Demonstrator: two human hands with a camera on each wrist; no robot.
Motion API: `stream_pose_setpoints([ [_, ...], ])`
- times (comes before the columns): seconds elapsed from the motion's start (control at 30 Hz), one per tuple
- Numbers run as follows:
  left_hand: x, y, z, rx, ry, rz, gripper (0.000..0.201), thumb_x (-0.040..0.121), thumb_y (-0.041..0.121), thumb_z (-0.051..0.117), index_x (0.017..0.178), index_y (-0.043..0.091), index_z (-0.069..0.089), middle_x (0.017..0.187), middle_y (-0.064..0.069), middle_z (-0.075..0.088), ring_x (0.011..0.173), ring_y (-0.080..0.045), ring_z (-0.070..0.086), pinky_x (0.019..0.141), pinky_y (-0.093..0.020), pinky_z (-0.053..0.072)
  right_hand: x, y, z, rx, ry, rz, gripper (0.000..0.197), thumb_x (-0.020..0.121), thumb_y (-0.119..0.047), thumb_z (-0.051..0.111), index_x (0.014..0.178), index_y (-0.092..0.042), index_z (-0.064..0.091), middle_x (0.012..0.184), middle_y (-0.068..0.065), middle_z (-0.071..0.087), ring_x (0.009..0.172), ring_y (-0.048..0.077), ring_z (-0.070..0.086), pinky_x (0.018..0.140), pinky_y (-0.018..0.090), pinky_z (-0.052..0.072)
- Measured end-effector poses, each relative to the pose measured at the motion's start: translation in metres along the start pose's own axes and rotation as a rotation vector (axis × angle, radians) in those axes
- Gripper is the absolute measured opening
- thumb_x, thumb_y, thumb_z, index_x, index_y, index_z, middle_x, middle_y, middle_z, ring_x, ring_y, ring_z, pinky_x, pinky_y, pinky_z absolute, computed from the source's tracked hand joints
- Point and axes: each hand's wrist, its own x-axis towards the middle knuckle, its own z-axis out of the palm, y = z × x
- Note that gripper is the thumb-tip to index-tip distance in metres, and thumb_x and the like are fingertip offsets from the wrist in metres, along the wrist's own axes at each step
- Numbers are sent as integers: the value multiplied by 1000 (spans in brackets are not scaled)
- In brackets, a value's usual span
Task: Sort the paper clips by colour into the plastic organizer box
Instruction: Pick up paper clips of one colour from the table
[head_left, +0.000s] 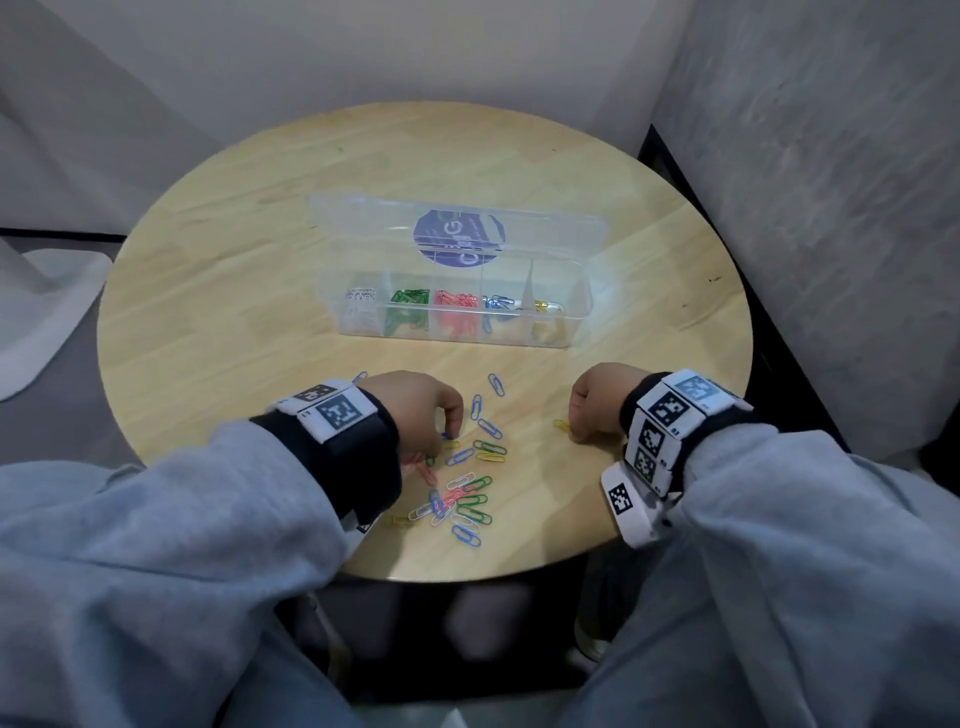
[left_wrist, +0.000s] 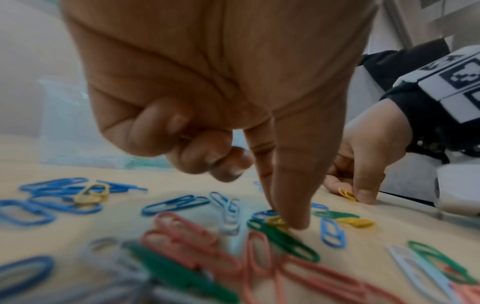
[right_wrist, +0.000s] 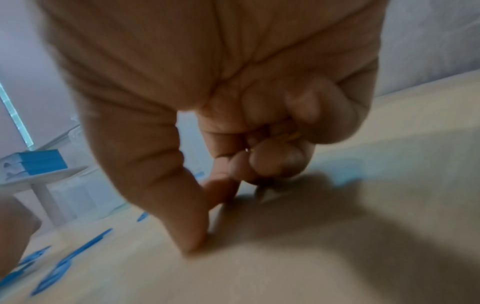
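Note:
A clear organizer box stands open mid-table, its compartments holding white, green, red, blue and yellow clips. Loose paper clips of mixed colours lie in a pile near the front edge. My left hand reaches down into the pile. Its thumb and index finger pinch a yellow clip, and the other fingers are curled. My right hand is at the right with thumb and index tips on the table beside a single yellow clip. Its curled fingers hold a sliver of yellow clip.
The round wooden table stands in a corner of grey walls. The box's lid, with a blue sticker, lies back behind the compartments. A few blue clips lie between the pile and the box. Bare wood lies left and right of the box.

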Motion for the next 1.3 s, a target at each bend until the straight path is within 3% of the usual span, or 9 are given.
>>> stream_pose_setpoints([
  [0.1, 1, 0, 4, -11, -6, -11, 20, 76, 17, 64, 92, 28, 63, 71, 9, 49, 67, -15, 49, 64, -24, 38, -3, 0, -1, 118, 3, -39, 5, 78, -15, 66, 82, -13, 65, 87, 5, 66, 82, 20, 56, 78, 32, 50],
  [0.2, 2, -1, 6, -10, 13, -9, 17, 74, 15, 64, 81, 29, 56, 63, 8, 45, 60, -13, 44, 59, -24, 36, -1, 2, -3, 349, 6, -131, 23, 74, -5, 65, 59, -17, 51, 64, 1, 60, 59, 17, 54, 59, 25, 45],
  [0.37, 3, 1, 8, 12, 5, 19, 18, 75, 12, 60, 80, 27, 51, 58, 6, 44, 52, -12, 43, 51, -22, 32, 4, 4, -6, 986, -101, -266, 29, 82, 16, 47, 73, -12, 49, 43, 0, 56, 36, 7, 51, 39, 15, 43],
  [0.6, 3, 1, 8, 27, -32, 2, 12, 77, 15, 58, 77, 26, 54, 58, 9, 48, 52, -7, 42, 55, -22, 34, 0, -1, -7, 1213, -207, -322, 35, 84, 15, 30, 69, -11, 48, 62, 6, 41, 38, 8, 48, 36, 14, 33],
  [0.7, 4, 0, 7, 56, -32, 8, 12, 78, 15, 57, 76, 25, 52, 60, 9, 48, 54, -6, 41, 57, -23, 35, -3, -10, -2, 1040, -212, -312, 32, 85, 12, 36, 67, -13, 46, 63, 4, 43, 44, 10, 47, 39, 17, 33],
  [0.9, 1, 1, 4, -41, -73, -14, 14, 78, 13, 57, 69, 22, 51, 61, 7, 51, 53, -8, 46, 55, -21, 40, -13, -37, 10, 219, -49, -391, 12, 79, -17, 66, 80, -27, 59, 61, -9, 45, 53, 6, 41, 52, 20, 34],
  [1.0, -3, -10, -11, -311, -65, -5, 19, 78, 11, 59, 64, 20, 50, 62, 5, 55, 57, -13, 49, 60, -24, 42, -11, -49, 18, 51, 13, -399, 17, 78, -19, 65, 92, -28, 61, 67, -11, 40, 64, 11, 46, 63, 25, 39],
  [1.1, -15, -26, -35, -831, 5, -33, 30, 85, -3, 50, 62, 15, 43, 63, -4, 57, 52, -13, 52, 47, -18, 45, -11, -55, 20, -74, 60, -437, 21, 79, -18, 62, 99, -25, 60, 69, -13, 38, 79, 18, 48, 67, 26, 38],
  [1.3, -43, -55, -58, -1463, 336, -144, 31, 86, -5, 35, 60, 12, 35, 54, -7, 55, 35, -7, 51, 37, -10, 37, -6, -60, 21, -153, 62, -498, 16, 79, -14, 60, 85, -25, 50, 68, -12, 41, 78, 19, 48, 66, 27, 41],
])
